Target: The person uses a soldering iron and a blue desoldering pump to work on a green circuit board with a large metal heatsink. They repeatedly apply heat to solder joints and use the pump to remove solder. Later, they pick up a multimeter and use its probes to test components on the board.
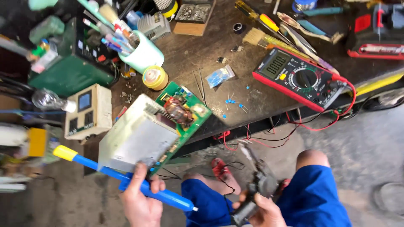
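Cluttered dark workbench (252,96) up top, bare concrete floor below; we're sitting at its edge, knees in blue shorts showing.

Left side: beige meter box (86,111) and a mint cup (145,54) stuffed with pens and brushes, yellow tape roll (155,77) just beside it.

Our left hand (141,199) is closed tight around two things at once: the blue desoldering pump (126,180) and the lower edge of the green circuit board (181,115) with its grey metal shield (134,138). Pump's long axis runs diagonal, yellow plunger end up-left, white nozzle down-right, pointing toward our right hand. Board tilts up and right off the grip, copper coil on its upper face, far corner over the bench edge.

Our right hand (261,210) is wrapped around a dark grey soldering tool (256,185), tip angled up-left toward the board's lower right edge but well short of touching it. Right hand is the nearer one to that edge.

Further right on the bench: red multimeter (299,80), its red and black leads draping off the edge between us and the board.
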